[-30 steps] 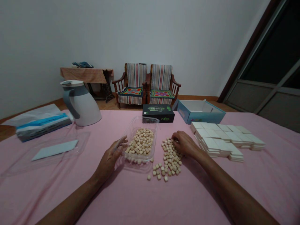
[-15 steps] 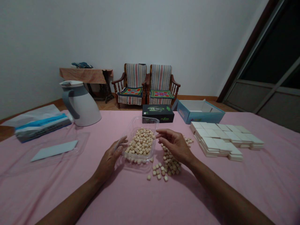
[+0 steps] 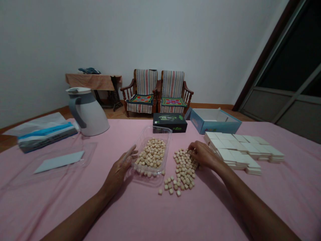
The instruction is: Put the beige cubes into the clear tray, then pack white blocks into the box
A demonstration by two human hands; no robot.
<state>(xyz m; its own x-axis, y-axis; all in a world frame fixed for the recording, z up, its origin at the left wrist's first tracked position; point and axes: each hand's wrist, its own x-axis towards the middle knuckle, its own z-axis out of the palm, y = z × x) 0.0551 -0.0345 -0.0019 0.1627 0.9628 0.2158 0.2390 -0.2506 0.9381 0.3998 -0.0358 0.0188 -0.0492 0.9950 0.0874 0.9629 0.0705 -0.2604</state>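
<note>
A clear plastic tray [image 3: 162, 133] on the pink tablecloth holds many small beige cubes [image 3: 152, 154]. My left hand [image 3: 119, 171] rests against the tray's near left corner, fingers on its rim. To the tray's right lies a loose pile of the same beige cubes [image 3: 182, 171]. My right hand [image 3: 204, 156] sits at the far right edge of that pile, fingers curled down onto the cubes; whether it holds any is hidden.
Stacks of white flat boxes [image 3: 244, 149] lie right of the pile. Behind stand an open blue box [image 3: 214, 121], a black box [image 3: 170, 122] and a white jug [image 3: 85, 111]. A clear lid with a paper sheet [image 3: 59, 160] and packaged items [image 3: 45, 135] lie left.
My right hand went from the loose pile to above the tray's right rim, then returned to the pile's far edge. The left hand stayed on the tray.
</note>
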